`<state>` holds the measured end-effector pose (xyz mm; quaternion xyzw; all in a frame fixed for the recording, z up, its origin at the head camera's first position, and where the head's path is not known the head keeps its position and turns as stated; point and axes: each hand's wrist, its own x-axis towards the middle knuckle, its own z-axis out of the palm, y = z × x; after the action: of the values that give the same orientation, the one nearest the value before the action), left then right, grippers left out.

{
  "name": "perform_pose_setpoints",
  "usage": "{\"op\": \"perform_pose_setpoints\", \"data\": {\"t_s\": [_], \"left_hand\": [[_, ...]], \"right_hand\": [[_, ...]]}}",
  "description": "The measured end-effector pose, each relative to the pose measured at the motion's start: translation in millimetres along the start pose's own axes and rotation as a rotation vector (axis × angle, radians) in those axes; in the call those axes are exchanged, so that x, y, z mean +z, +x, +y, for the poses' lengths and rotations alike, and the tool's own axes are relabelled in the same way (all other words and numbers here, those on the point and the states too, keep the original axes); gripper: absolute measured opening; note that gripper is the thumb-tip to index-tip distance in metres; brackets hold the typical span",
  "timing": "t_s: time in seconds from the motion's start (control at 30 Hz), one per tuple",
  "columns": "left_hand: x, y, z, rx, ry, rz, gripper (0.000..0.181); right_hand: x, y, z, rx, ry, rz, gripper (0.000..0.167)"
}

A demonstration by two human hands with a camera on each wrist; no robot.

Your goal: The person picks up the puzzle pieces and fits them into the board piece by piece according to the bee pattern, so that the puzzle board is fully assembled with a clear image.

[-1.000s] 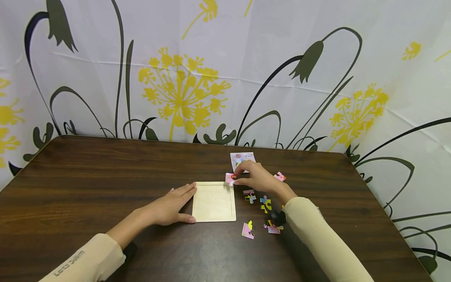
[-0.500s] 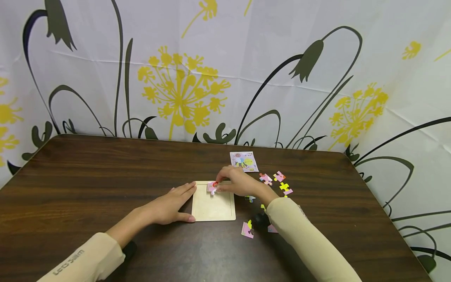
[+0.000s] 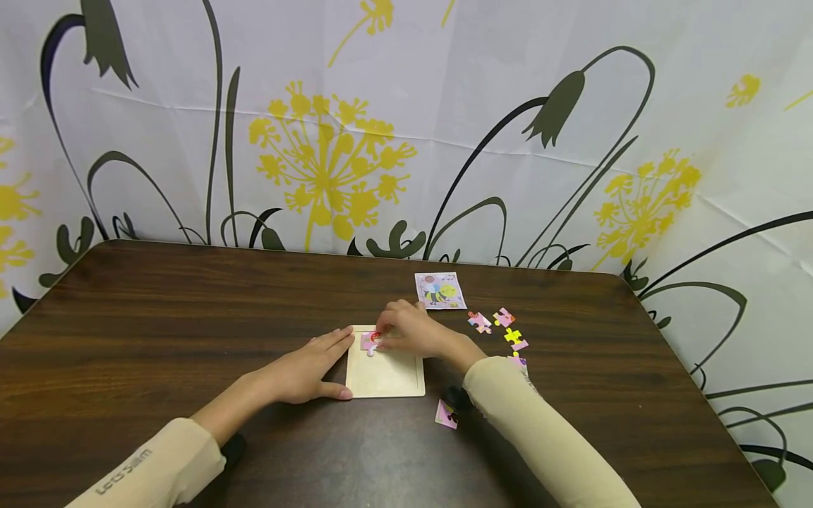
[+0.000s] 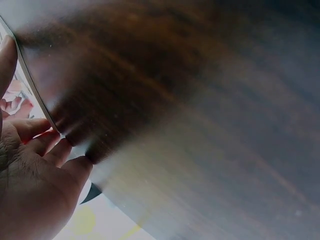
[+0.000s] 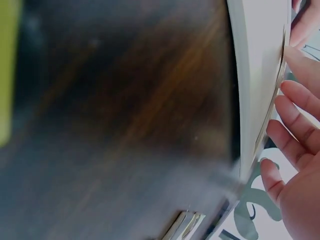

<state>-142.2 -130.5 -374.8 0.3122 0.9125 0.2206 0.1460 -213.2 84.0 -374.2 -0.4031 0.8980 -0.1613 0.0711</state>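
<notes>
A pale square wooden tray [image 3: 384,377] lies on the dark table. My left hand [image 3: 305,370] rests at its left edge, fingers straight and thumb spread toward the near corner; in the left wrist view that hand [image 4: 37,180] lies along the tray's side. Over the tray's upper part, my right hand [image 3: 409,330] pinches a pink puzzle piece [image 3: 368,341] with a red patch, near the upper left corner. The right wrist view shows the right hand's [image 5: 302,130] other fingers loosely bent beside the tray's rim [image 5: 247,75]; the piece is hidden there.
A printed bee picture card [image 3: 440,291] lies behind the tray. Several loose pieces lie to the right, among them a pink one [image 3: 479,322], a yellow one [image 3: 513,336] and one nearer the front [image 3: 446,415]. My right sleeve covers part of that area.
My right hand has moved left from the tray's upper right corner, carrying the pink piece to the upper left part. The bee card is now uncovered. My left hand has stayed in place.
</notes>
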Motion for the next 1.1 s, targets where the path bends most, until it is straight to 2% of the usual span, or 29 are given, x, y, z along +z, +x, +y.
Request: {"op": "perform_pose_setpoints", "data": {"t_s": [0.3, 0.8, 1.1], "left_hand": [[-1.7, -0.4, 2.8, 0.000, 0.003, 0.004, 0.085], [-1.6, -0.4, 5.0, -0.042, 0.021, 0.069, 0.083], [0.7, -2.1, 10.0, -0.081, -0.025, 0.083, 0.075]], "right_hand": [[1.2, 2.2, -3.6, 0.016, -0.035, -0.002, 0.018], [1.7, 3.7, -5.1, 0.006, -0.018, -0.004, 0.017], [2.4, 3.1, -5.9, 0.021, -0.010, -0.019, 0.017]]}}
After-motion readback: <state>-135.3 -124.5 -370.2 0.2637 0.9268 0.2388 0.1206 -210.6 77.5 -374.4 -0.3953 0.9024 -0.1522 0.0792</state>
